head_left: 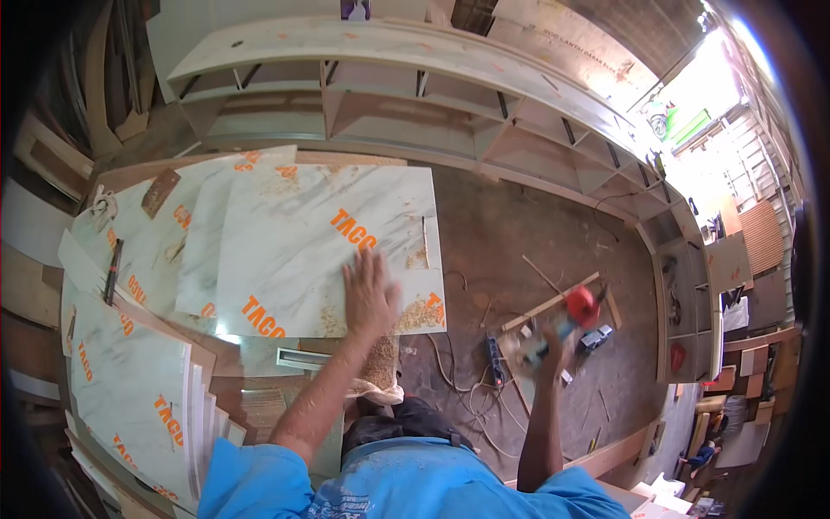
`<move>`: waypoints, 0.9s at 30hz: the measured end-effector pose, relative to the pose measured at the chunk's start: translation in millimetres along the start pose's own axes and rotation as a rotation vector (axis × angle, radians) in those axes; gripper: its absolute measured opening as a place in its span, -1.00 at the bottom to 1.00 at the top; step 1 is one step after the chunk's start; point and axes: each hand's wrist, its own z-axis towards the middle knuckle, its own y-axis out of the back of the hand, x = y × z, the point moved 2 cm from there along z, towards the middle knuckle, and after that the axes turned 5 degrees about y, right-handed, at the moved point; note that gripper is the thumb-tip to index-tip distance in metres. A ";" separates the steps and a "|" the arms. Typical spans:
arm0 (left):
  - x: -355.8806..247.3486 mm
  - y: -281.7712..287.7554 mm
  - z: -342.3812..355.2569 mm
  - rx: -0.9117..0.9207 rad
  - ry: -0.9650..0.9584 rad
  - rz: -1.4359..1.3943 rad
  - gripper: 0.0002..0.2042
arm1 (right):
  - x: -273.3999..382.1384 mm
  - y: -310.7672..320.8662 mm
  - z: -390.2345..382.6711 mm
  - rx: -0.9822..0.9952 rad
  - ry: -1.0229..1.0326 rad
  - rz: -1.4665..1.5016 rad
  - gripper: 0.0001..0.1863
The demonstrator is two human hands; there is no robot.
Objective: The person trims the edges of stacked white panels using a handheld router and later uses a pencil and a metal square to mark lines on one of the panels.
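Observation:
My left hand (pixel 370 294) lies flat on a white marble-patterned panel (pixel 285 225) with orange print, its fingers stretched out and slightly smeared by motion. Sawdust (pixel 419 318) is scattered near that hand and along the panel's right side. Off to the right, past the panel's edge and over the floor, my right hand (pixel 558 348) is closed round a red-and-teal handheld tool (pixel 583 303). Motion blurs the tool, so its exact kind does not show. A thin strip (pixel 424 242) rests near the panel's right edge.
Stacked panels (pixel 130 389) stand at the left, with a dark-handled tool (pixel 112 272) on them. A long cabinet frame (pixel 406 130) runs across the back and round the right. Cables (pixel 475 402), a blue power strip (pixel 494 359) and wood strips (pixel 540 272) lie on the floor.

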 end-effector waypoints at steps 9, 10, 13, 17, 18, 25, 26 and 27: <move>-69.2 12.3 -161.0 0.305 0.755 -1.076 -0.57 | -59.2 158.9 -124.0 -0.279 -0.333 0.000 -0.72; -67.5 -11.7 -163.9 0.631 1.081 -1.379 -0.43 | -75.1 173.2 -121.2 -0.305 -0.387 0.036 -0.73; -74.8 -35.6 -152.1 0.532 1.173 -1.680 -0.30 | -125.3 216.4 -108.0 -0.291 -0.488 0.082 -0.74; -90.4 -24.5 -111.7 0.317 1.167 -1.869 -0.24 | -145.6 224.1 -72.0 -0.231 -0.586 0.112 -0.73; -94.6 -24.0 -105.4 0.256 1.182 -1.879 -0.24 | -147.0 224.0 -60.7 -0.196 -0.582 0.118 -0.72; -122.2 -14.6 -99.9 -0.183 1.301 -1.841 -0.33 | -133.8 228.5 28.0 -0.021 -0.531 0.130 -0.68; -107.2 -15.7 -93.8 -0.345 1.103 -1.984 -0.32 | -134.7 224.9 34.3 0.008 -0.534 0.136 -0.67; -85.7 -16.8 -94.4 -0.509 0.892 -2.092 -0.31 | -135.8 217.7 38.0 0.050 -0.540 0.147 -0.66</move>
